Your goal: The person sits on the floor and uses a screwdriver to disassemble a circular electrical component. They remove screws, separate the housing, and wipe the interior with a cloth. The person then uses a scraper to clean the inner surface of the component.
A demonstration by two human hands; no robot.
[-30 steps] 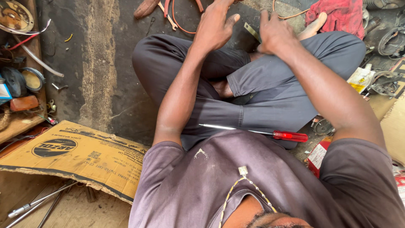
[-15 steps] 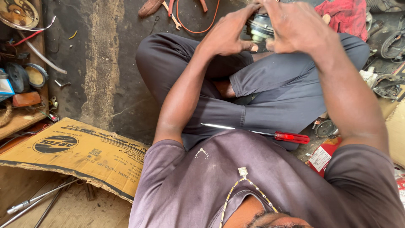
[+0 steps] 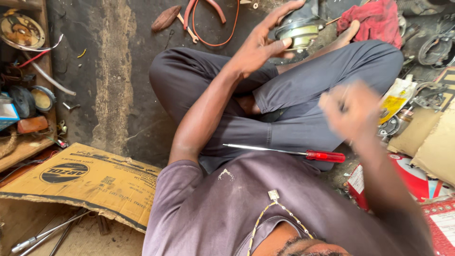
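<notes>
In the head view, the person sits cross-legged on the dark floor (image 3: 113, 95). The left hand (image 3: 263, 45) is raised with its grip wide, fingers spread, holding nothing, just before a round metal motor part (image 3: 298, 33) lying on the floor beyond the knees. The right hand (image 3: 353, 111) is blurred above the right thigh; whether its grip is loose or closed cannot be told. A red-handled screwdriver (image 3: 289, 152) lies across the lap, touched by neither hand. A red rag (image 3: 374, 19) sits beyond the motor part, and flattened cardboard (image 3: 85, 178) lies on the floor at left.
</notes>
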